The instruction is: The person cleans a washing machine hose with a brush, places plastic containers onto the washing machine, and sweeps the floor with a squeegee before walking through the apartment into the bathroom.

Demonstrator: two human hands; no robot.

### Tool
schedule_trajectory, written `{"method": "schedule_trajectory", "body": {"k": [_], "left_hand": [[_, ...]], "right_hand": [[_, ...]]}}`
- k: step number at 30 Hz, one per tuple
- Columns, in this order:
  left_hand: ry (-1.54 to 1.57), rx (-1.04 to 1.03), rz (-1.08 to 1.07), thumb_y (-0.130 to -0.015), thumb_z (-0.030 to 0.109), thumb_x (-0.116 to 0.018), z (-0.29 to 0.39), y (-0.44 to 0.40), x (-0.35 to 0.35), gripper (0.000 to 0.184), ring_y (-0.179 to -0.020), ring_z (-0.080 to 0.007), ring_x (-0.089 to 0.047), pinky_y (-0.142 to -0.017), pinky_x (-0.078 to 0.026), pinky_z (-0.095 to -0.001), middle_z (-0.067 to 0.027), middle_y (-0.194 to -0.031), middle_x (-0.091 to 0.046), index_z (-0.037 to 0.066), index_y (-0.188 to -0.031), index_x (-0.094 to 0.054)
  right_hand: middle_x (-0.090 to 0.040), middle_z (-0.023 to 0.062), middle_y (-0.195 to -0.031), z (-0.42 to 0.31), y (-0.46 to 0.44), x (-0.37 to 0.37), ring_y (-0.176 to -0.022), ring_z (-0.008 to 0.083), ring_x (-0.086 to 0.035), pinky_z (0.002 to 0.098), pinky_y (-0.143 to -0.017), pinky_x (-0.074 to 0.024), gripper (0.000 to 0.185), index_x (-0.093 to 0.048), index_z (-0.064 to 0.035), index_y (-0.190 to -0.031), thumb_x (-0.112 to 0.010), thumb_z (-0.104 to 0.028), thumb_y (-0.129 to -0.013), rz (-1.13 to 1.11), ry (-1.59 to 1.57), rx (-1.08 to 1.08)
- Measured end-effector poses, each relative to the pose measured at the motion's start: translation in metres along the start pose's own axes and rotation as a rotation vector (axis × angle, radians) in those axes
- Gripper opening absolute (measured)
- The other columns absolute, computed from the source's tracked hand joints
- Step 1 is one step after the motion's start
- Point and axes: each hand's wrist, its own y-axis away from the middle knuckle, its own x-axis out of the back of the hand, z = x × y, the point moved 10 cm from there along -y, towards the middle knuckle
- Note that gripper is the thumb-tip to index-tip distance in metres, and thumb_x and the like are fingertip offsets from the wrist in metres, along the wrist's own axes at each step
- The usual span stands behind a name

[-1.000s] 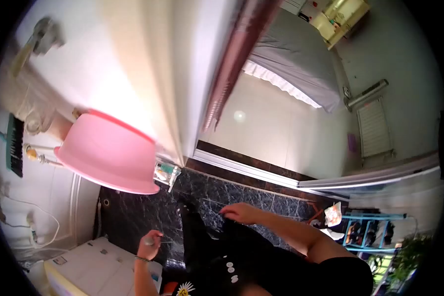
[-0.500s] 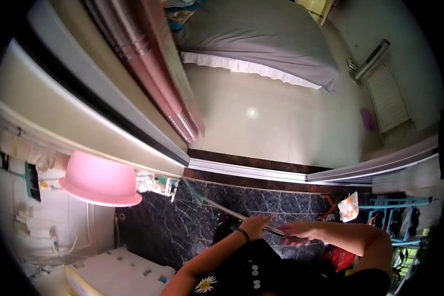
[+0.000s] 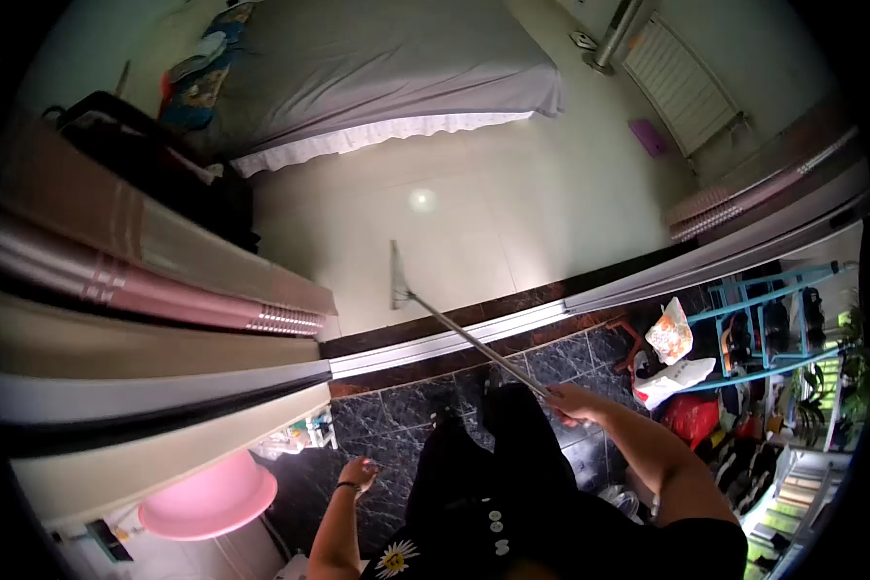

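Observation:
A long-handled mop with a thin, straight head reaches across the door track in the head view. Its head is on the pale floor of the room, just past the dark threshold. My right hand is closed round the near end of the handle, in front of my right leg. Off the handle, my left hand hangs at my left side over the dark tiles, fingers loosely apart with nothing visible in them. A dark band circles the left wrist.
A white sliding-door track crosses ahead. Beyond it stands a bed with a grey cover. Pink curtains hang at left above a pink basin. At right are a blue shoe rack and bags.
My left hand has let go of the handle and dropped to the left. The mop head has swung forward over the track onto the pale floor. The view has turned.

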Motion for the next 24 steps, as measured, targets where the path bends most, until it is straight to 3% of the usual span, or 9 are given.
{"method": "schedule_trajectory", "body": {"k": [1, 3, 4, 7, 10, 11, 13, 18, 24], "left_hand": [[-0.012, 0.0, -0.012, -0.079, 0.032, -0.059, -0.001, -0.003, 0.009, 0.042, -0.099, -0.0287, -0.055, -0.084, -0.043, -0.0374, -0.014, -0.101, -0.06, 0.005, -0.11, -0.053], [-0.067, 0.114, 0.023, -0.079, 0.031, -0.059, -0.009, -0.01, 0.032, 0.04, -0.093, -0.0272, -0.058, -0.08, -0.046, -0.0363, -0.0132, -0.096, -0.062, 0.005, -0.109, -0.054], [-0.08, 0.113, 0.015, -0.079, 0.031, -0.059, -0.004, -0.018, 0.04, 0.04, -0.093, -0.0272, -0.058, -0.08, -0.046, -0.0363, -0.0132, -0.096, -0.062, 0.005, -0.109, -0.054], [-0.003, 0.128, 0.087, -0.08, 0.029, -0.057, 0.009, -0.054, 0.051, 0.037, -0.091, -0.0267, -0.059, -0.078, -0.046, -0.0351, -0.0135, -0.096, -0.062, 0.006, -0.108, -0.054], [0.434, 0.055, 0.162, -0.08, 0.028, -0.057, 0.051, -0.091, 0.064, 0.036, -0.089, -0.02, -0.059, -0.074, -0.048, -0.0337, -0.0117, -0.095, -0.062, 0.003, -0.106, -0.054], [0.419, 0.071, 0.15, -0.08, 0.028, -0.057, 0.075, -0.089, 0.067, 0.036, -0.089, -0.02, -0.059, -0.074, -0.048, -0.0337, -0.0117, -0.095, -0.062, 0.003, -0.106, -0.054], [0.748, 0.041, 0.109, -0.082, 0.027, -0.056, 0.128, -0.091, 0.073, 0.036, -0.09, -0.0189, -0.058, -0.073, -0.048, -0.0326, -0.0116, -0.098, -0.061, 0.003, -0.107, -0.054], [0.534, -0.088, 0.038, -0.083, 0.025, -0.056, 0.205, -0.121, 0.095, 0.033, -0.088, -0.0197, -0.059, -0.072, -0.049, -0.0304, -0.0127, -0.099, -0.06, 0.003, -0.108, -0.053], [0.591, -0.043, 0.025, -0.084, 0.022, -0.053, 0.253, -0.137, 0.158, 0.032, -0.084, -0.0187, -0.059, -0.07, -0.049, -0.0301, -0.0117, -0.1, -0.059, 0.003, -0.109, -0.05]], "right_hand": [[-0.051, 0.0055, -0.06, -0.013, -0.032, 0.015, -0.051, 0.0203, -0.053, 0.0351, -0.045, -0.0442, 0.021, -0.047, -0.0094, -0.106, -0.045, -0.018, -0.087, 0.104, 0.5, 0.11], [-0.059, 0.011, -0.074, -0.049, -0.065, 0.033, -0.068, 0.0293, -0.059, 0.0415, -0.06, -0.048, 0.037, -0.042, -0.0139, -0.122, -0.043, -0.016, -0.085, 0.332, 1.017, 0.144], [-0.061, 0.0136, -0.082, -0.074, -0.074, 0.048, -0.077, 0.0332, -0.061, 0.0436, -0.067, -0.0483, 0.045, -0.038, -0.0175, -0.128, -0.042, -0.015, -0.084, 0.461, 1.028, 0.074], [-0.062, 0.0127, -0.092, -0.124, -0.102, 0.081, -0.082, 0.0316, -0.061, 0.0419, -0.068, -0.0491, 0.045, -0.037, -0.0217, -0.13, -0.04, -0.018, -0.085, 0.409, 1.081, 0.104], [-0.062, 0.0088, -0.092, -0.131, -0.13, 0.156, -0.087, 0.0266, -0.061, 0.0429, -0.068, -0.0495, 0.043, -0.037, -0.0299, -0.13, -0.041, -0.024, -0.088, 0.372, 1.225, 0.017], [-0.062, 0.0084, -0.092, -0.112, -0.14, 0.199, -0.089, 0.026, -0.06, 0.0434, -0.068, -0.0496, 0.04, -0.039, -0.0321, -0.128, -0.042, -0.03, -0.088, 0.393, 1.198, -0.093], [-0.061, 0.0104, -0.086, -0.116, -0.114, 0.262, -0.077, 0.0272, -0.062, 0.0451, -0.061, -0.0483, 0.042, -0.036, -0.0369, -0.128, -0.04, -0.045, -0.087, 0.443, 1.399, 0.031], [-0.062, 0.0086, -0.092, -0.073, -0.052, 0.45, -0.084, 0.0279, -0.062, 0.0426, -0.064, -0.0511, 0.047, -0.027, -0.0411, -0.131, -0.042, -0.026, -0.089, 0.395, 1.392, -0.472], [-0.061, 0.0076, -0.082, -0.144, 0.026, 0.482, -0.078, 0.0252, -0.063, 0.0395, -0.064, -0.0503, 0.052, -0.029, -0.0374, -0.132, -0.046, -0.018, -0.086, 0.465, 1.471, -0.423]]}}
